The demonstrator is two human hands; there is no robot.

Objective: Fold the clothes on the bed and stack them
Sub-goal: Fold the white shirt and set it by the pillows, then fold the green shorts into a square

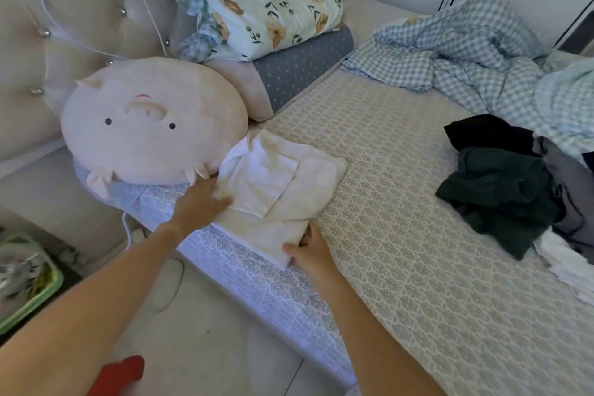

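A folded white garment (pixel 283 183) lies on the patterned bed (pixel 401 235) near its left edge, beside a pig-shaped plush pillow. My left hand (pixel 201 202) rests flat on the garment's left side with fingers straight. My right hand (pixel 308 247) grips the garment's near corner, fingers curled under the edge. A pile of unfolded clothes (pixel 501 186), black, dark green, grey and white, sits at the bed's right side.
The pig plush pillow (pixel 151 122) touches the garment's left. Behind it lie a grey dotted pillow (pixel 295 71) with a floral quilt (pixel 257 6) on top. A blue checked blanket (pixel 466 51) is bunched at the back right. A green basket (pixel 29 280) stands on the floor at left.
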